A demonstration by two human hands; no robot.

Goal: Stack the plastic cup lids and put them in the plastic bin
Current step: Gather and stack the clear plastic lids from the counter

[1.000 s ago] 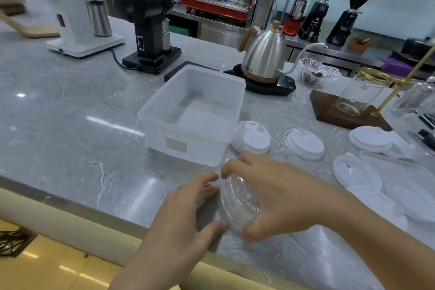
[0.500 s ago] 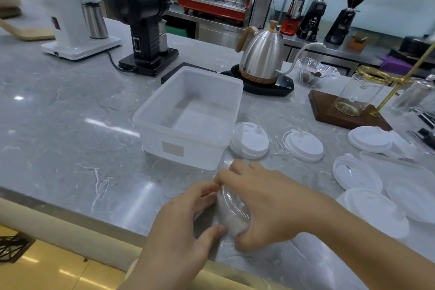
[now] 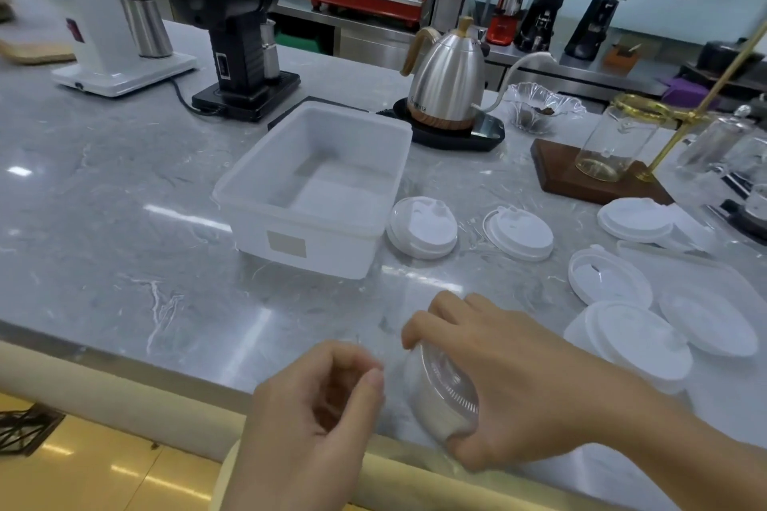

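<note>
We see our two bare hands low in the view. Our right hand (image 3: 510, 382) reaches in from the right side, palm down, with the fingers (image 3: 419, 330) curled over the top and the thumb tucked under, pinching something clear. Our left hand (image 3: 315, 407) sits just beside it, not touching it. It is loosely curled, holding nothing, with its thumb (image 3: 371, 386) pointing up toward the bent fingers.
</note>
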